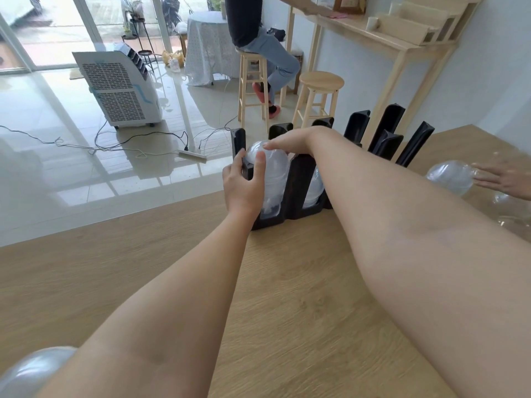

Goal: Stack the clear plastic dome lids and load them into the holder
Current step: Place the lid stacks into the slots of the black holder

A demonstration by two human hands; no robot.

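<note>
Glossy white floor tiles, glass doors and a white air cooler fill the background beyond a wooden counter, where a second person sits on one of two wooden stools at a wall shelf.

From the head camera, a black holder with upright dividers stands at the counter's far edge. A stack of clear dome lids lies in its leftmost channel, domes pointing away toward the floor side. The left hand sits at the left side of that channel, its fingers curled round the left divider and its thumb pressed on the stack's clear surface. The right hand reaches across from the right, fingers nearly straight and laid flat on the top dome of the stack, not wrapped around it. More nested lids fill the next channel to the right, partly hidden by the right forearm.

Near the counter's right edge another person's hand, fingers spread and blurred, touches a loose clear dome lid; further lids beside it are too blurred to count. At the counter's near left corner a clear dome shows under the left arm.
</note>
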